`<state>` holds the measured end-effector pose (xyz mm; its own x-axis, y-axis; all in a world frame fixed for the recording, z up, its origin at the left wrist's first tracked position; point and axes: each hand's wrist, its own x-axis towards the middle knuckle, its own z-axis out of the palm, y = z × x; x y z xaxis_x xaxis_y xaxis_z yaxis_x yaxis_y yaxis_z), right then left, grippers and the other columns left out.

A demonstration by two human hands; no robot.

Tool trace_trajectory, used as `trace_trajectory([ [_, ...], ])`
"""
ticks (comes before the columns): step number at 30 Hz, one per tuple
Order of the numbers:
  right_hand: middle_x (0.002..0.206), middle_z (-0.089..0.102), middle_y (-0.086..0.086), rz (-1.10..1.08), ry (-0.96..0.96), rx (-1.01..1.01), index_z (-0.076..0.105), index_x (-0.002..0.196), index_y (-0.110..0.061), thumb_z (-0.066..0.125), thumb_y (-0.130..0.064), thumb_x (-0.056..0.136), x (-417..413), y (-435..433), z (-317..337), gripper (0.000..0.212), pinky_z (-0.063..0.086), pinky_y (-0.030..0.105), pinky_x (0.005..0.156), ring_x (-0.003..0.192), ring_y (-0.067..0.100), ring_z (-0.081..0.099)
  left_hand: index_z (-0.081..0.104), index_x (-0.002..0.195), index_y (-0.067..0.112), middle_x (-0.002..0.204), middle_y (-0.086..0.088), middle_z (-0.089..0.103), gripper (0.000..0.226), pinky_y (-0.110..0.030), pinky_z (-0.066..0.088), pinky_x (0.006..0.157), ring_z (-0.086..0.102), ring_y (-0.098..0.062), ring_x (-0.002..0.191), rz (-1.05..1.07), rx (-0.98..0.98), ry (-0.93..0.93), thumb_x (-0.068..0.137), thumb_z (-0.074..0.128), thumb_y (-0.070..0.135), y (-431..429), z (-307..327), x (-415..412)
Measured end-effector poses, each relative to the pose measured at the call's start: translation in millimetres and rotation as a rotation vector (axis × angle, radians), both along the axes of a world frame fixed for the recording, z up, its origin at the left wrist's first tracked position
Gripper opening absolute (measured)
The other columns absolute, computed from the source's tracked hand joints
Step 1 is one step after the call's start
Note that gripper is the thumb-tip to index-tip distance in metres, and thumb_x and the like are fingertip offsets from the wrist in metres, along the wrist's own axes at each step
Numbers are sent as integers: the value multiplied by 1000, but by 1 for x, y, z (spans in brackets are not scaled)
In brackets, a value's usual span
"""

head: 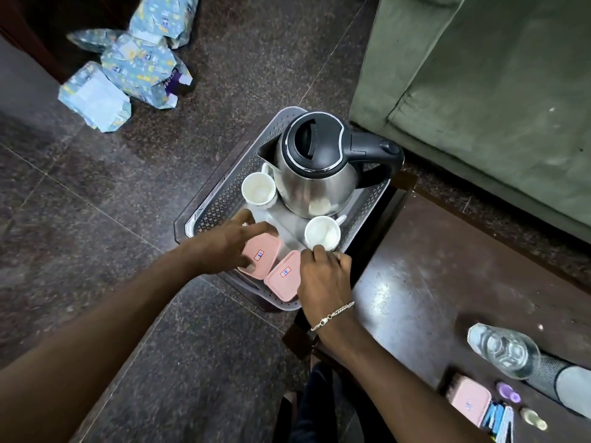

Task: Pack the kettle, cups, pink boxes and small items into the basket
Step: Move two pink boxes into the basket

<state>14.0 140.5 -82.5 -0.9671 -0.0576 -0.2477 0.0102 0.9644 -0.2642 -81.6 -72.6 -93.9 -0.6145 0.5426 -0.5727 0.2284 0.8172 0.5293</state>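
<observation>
A grey perforated basket (pixel 224 199) stands on the floor beside a dark table. Inside it are a steel kettle (pixel 316 177) with a black lid, two white cups (pixel 258 190) (pixel 322 233), and two pink boxes lying side by side at the near end. My left hand (pixel 230 243) grips the left pink box (pixel 260 255) from above, fingers spread over its far edge. My right hand (pixel 324 276) rests on the right edge of the other pink box (pixel 283 276), fingertips close to the near cup. A third pink box (pixel 470 401) lies on the table.
The dark wooden table (pixel 431 276) holds a clear water bottle (pixel 505 350), purple lids (pixel 508 391), a small jar (pixel 534 418) and blue sachets (pixel 499 420). A green sofa (pixel 479 91) stands at the back right. Several wrapped packets (pixel 128 65) lie on the floor at the upper left.
</observation>
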Motion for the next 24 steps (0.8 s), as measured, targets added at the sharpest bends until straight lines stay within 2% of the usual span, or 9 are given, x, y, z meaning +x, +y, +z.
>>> trace_trajectory([
  [4, 93, 61, 5, 26, 2, 0, 68, 92, -12, 72, -5, 64, 6, 3, -4, 29, 39, 42, 89, 86, 27, 61, 51, 149, 33, 122, -1, 49, 83, -40, 55, 88, 64, -25, 94, 26, 22, -23, 80, 82, -1, 5, 1, 3],
  [6, 103, 62, 2, 52, 16, 0, 69, 99, -15, 72, -20, 76, 9, 4, -3, 24, 37, 42, 91, 95, 26, 58, 50, 152, 30, 121, -2, 51, 83, -41, 54, 90, 64, -28, 93, 30, 25, -25, 82, 80, -1, 9, 2, 5],
  [8, 113, 60, 0, 101, 28, -9, 68, 103, -17, 70, -39, 80, 14, 4, -2, 32, 34, 44, 90, 102, 26, 54, 47, 154, 31, 122, -2, 50, 84, -40, 54, 91, 64, -28, 92, 21, 27, -30, 84, 80, 1, 12, 2, 6],
  [10, 121, 57, -1, 139, 25, 3, 66, 107, -18, 70, -47, 78, 18, 5, 0, 42, 31, 46, 91, 108, 27, 50, 43, 156, 34, 126, -1, 49, 85, -39, 52, 92, 64, -25, 92, 2, 1, -24, 86, 80, 4, 14, 1, 8],
  [13, 126, 54, -1, 115, -5, 27, 65, 113, -17, 70, -44, 81, 21, 6, 1, 42, 32, 48, 93, 115, 29, 45, 37, 158, 41, 127, 2, 47, 87, -38, 52, 94, 63, -20, 93, 13, -43, -29, 88, 79, 11, 14, 1, 8],
  [16, 127, 54, -1, 79, -19, 26, 65, 115, -17, 68, -35, 84, 22, 7, 3, 36, 33, 48, 94, 117, 30, 45, 31, 159, 45, 130, 2, 45, 91, -42, 52, 96, 64, -23, 101, -6, -84, -19, 87, 79, 20, 13, 5, 11],
  [20, 128, 57, 0, 67, 54, -48, 65, 115, -18, 68, -36, 83, 27, 19, 6, 37, 38, 47, 88, 112, 30, 50, 26, 159, 49, 138, 0, 42, 95, -49, 53, 99, 47, -28, 125, -48, -206, 200, 80, 78, 45, 18, 19, 22],
  [22, 126, 57, 1, 52, 119, -91, 65, 116, -19, 65, -40, 84, 35, 31, 8, 38, 41, 46, 84, 105, 29, 51, 32, 158, 44, 133, -4, 44, 92, -54, 53, 96, 43, -30, 122, -49, -208, 317, 77, 75, 54, 25, 31, 28],
  [24, 124, 57, 0, 20, 170, -125, 64, 118, -20, 60, -41, 87, 49, 47, 7, 37, 44, 46, 81, 102, 28, 52, 39, 154, 36, 127, -6, 47, 87, -53, 54, 90, 45, -30, 112, -29, -158, 425, 76, 70, 58, 36, 42, 38],
])
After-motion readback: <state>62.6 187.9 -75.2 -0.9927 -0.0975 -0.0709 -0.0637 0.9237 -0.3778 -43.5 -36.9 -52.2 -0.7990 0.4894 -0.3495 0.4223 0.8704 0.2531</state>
